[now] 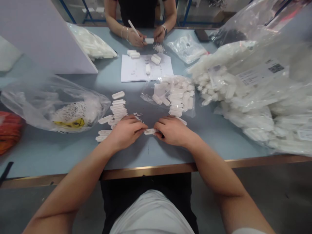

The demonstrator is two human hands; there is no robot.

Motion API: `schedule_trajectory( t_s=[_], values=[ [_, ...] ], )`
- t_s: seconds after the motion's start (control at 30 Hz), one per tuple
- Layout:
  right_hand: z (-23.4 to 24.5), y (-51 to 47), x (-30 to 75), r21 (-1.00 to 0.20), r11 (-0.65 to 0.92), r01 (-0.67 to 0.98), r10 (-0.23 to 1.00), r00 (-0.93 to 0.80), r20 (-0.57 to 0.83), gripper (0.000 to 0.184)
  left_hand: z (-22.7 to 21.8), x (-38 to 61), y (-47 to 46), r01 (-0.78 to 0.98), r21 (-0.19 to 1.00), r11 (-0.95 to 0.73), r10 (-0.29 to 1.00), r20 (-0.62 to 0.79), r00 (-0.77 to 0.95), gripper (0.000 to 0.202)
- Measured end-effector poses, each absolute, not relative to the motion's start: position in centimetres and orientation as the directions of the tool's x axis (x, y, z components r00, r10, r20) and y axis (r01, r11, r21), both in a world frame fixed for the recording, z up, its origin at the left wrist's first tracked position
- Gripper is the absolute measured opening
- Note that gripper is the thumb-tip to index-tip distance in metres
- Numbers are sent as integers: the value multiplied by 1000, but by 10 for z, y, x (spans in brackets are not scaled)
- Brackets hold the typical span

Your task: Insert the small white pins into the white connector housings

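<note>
A small white plastic piece [149, 131] with a row of dark marks or slots lies level between my hands, just above or on the blue table. My right hand [172, 130] is closed on its right end. My left hand [128, 130] is closed too, thumb and forefinger pinched at the left end; whether a tiny part is also between them is hidden. Beyond my left fingers are scattered tiny white pins [138, 117]. Similar white pieces [118, 107] lie in rows left of that hand. Behind my right hand, more white pieces [180, 94] spill from a clear bag.
Clear bags [234, 74] of white parts heap up on the right. A clear bag [73, 113] with small parts lies left, near an orange bundle [9, 131]. Opposite, a co-worker's hands [136, 37] hold a white pen-like tool and a white piece, behind a printed sheet [131, 73].
</note>
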State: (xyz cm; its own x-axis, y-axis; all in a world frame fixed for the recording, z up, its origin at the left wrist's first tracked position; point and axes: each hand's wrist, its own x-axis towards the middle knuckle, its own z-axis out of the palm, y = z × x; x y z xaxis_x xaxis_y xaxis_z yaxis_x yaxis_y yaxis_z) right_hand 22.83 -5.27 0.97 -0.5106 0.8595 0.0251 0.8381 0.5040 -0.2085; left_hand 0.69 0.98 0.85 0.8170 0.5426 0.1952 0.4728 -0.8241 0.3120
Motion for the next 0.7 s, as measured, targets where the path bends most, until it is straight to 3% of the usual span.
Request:
schedule_trajectory(
  t_s=[0.2,0.7],
  values=[
    [9,-52,229,-195,517,834,853,-520,38,11,3,6,9,444,261,-857,503,236,832,24],
    [8,-52,230,-202,518,831,852,-521,44,12,4,7,6,434,159,-887,458,178,871,27]
  ],
)
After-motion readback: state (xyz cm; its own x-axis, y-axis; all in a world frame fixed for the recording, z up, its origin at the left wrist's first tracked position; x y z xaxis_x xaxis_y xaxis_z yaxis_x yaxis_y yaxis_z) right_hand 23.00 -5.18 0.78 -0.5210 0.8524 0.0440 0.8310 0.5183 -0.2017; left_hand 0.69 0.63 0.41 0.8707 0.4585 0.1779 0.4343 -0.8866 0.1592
